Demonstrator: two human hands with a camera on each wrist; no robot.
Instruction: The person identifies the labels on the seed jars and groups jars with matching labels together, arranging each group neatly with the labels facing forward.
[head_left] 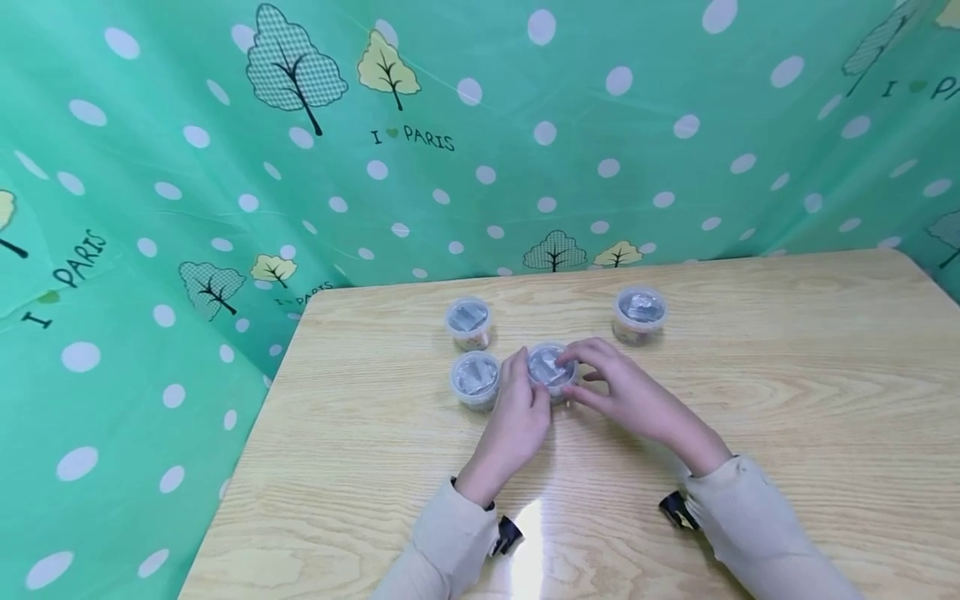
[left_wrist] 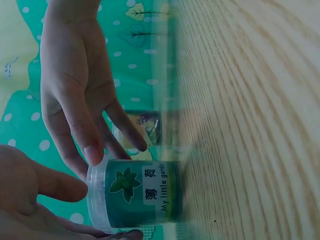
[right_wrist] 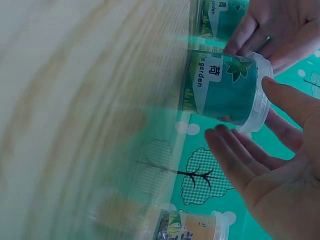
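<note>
Four small plastic jars with clear lids stand on the table. My left hand (head_left: 517, 408) holds the mint-green jar (left_wrist: 130, 195), with its fingers along the left side and its thumb by the lid rim. Around the other side of this jar, my right hand (head_left: 618, 387) has its thumb at the lid edge and its other fingers spread loosely. A leaf picture and "My little garden" print show on the jar. Against the back of my left hand, a second green jar (head_left: 476, 379) stands close by on the left.
Behind that one is another lidded jar (head_left: 468, 322). An orange-toned jar (head_left: 640, 315) stands apart at the back right. The wooden table (head_left: 360, 467) ends at a green dotted curtain (head_left: 420, 217) at the back and left.
</note>
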